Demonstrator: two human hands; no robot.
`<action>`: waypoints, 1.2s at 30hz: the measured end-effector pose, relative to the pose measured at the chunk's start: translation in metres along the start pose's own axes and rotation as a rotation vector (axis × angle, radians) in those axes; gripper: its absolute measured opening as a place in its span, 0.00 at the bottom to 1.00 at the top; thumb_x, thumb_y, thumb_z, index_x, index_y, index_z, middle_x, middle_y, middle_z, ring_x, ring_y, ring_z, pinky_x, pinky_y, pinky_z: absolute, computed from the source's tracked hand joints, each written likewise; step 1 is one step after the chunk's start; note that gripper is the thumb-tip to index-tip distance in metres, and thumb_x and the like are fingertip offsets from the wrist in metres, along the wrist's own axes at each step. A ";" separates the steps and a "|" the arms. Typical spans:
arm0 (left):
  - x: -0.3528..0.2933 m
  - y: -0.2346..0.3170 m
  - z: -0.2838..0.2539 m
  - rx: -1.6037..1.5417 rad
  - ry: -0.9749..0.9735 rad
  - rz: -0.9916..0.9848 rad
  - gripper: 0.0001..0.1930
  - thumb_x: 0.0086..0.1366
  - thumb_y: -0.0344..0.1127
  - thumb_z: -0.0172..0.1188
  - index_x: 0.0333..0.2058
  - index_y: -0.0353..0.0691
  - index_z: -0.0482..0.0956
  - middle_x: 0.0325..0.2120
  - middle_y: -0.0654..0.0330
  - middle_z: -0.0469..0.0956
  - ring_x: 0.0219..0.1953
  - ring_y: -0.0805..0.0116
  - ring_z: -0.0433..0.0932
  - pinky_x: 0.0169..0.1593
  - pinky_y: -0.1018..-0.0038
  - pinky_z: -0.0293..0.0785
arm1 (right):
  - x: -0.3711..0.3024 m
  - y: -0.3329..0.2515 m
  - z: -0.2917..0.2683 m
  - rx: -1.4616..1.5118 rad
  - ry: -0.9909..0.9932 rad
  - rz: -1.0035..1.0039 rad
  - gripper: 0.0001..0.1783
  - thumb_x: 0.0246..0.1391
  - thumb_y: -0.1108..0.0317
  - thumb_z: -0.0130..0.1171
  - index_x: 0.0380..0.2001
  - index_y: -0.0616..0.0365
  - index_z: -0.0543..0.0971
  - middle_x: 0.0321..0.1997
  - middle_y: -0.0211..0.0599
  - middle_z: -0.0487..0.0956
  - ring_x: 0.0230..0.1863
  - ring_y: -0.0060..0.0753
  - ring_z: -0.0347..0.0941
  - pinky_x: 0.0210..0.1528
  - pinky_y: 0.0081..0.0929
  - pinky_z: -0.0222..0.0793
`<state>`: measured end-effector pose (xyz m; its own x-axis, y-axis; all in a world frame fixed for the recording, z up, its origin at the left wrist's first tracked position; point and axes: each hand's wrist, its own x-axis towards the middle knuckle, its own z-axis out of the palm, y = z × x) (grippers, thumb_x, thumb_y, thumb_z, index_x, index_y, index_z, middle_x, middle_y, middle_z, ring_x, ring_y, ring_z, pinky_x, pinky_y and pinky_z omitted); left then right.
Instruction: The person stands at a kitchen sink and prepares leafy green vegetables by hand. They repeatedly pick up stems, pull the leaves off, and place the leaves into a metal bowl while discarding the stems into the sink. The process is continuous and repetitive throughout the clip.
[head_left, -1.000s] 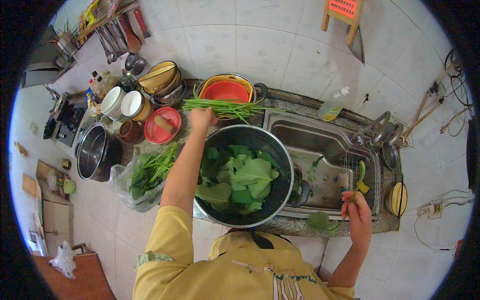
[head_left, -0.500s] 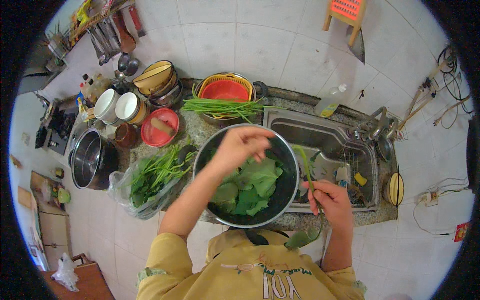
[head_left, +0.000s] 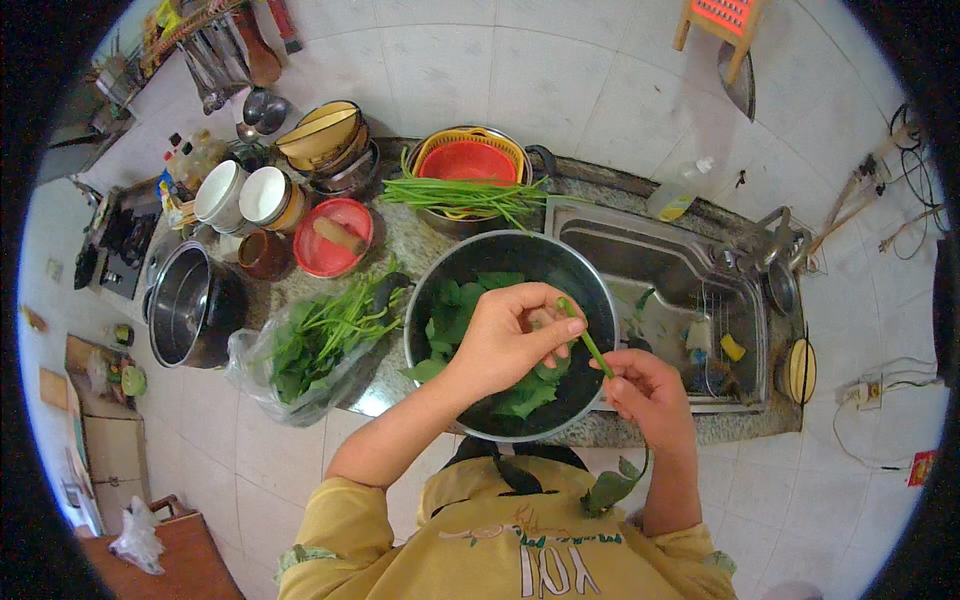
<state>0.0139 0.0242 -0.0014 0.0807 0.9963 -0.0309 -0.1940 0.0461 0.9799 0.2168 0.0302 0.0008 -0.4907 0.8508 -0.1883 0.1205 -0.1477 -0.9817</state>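
Observation:
A green leafy stem (head_left: pixel 594 350) slants between my hands over the right side of a large metal bowl (head_left: pixel 418 395). My left hand (head_left: pixel 520 335) pinches its upper end between thumb and fingers. Lower down, my right hand (head_left: pixel 650 395) grips the same stem, just outside the bowl's rim. The stem's leaf (head_left: pixel 612 487) hangs below my right hand, in front of my yellow shirt. Loose green leaves (head_left: pixel 455 310) lie inside the bowl, partly covered by my left hand and forearm.
Left of the bowl, more leafy stems (head_left: pixel 325 335) spill from a clear plastic bag (head_left: pixel 255 370). Long green stalks (head_left: pixel 465 197) lie across a pot with a red basket (head_left: pixel 465 162). A steel sink (head_left: pixel 650 250) is at the right; a black pot (head_left: pixel 195 305) stands far left.
My left hand has come down and right from above the bowl and taken the stem's upper end. The stem now tilts left over the bowl, still in my right hand.

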 end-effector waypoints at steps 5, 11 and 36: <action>0.008 0.002 0.012 0.519 -0.036 0.271 0.05 0.53 0.27 0.56 0.30 0.35 0.74 0.25 0.60 0.74 0.26 0.68 0.74 0.27 0.76 0.71 | 0.002 -0.011 -0.023 -0.536 0.144 -0.282 0.07 0.45 0.71 0.56 0.30 0.61 0.77 0.21 0.33 0.73 0.21 0.26 0.67 0.24 0.22 0.62; 0.019 -0.002 0.037 0.772 -0.132 0.464 0.04 0.51 0.28 0.56 0.27 0.35 0.75 0.25 0.55 0.73 0.29 0.57 0.72 0.31 0.70 0.69 | -0.007 -0.025 -0.058 -0.694 0.137 -0.360 0.07 0.43 0.71 0.57 0.29 0.61 0.77 0.24 0.40 0.75 0.23 0.38 0.70 0.27 0.24 0.64; 0.037 -0.041 0.102 -0.435 -0.296 0.012 0.10 0.53 0.36 0.60 0.31 0.35 0.76 0.27 0.58 0.71 0.24 0.70 0.71 0.31 0.76 0.68 | -0.017 0.003 -0.095 0.019 0.026 -0.134 0.06 0.48 0.74 0.51 0.29 0.65 0.75 0.22 0.33 0.75 0.20 0.19 0.68 0.24 0.16 0.64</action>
<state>0.1246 0.0512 -0.0227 0.3364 0.9366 0.0983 -0.5792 0.1235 0.8058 0.3072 0.0627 0.0035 -0.4787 0.8763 -0.0543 0.0389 -0.0406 -0.9984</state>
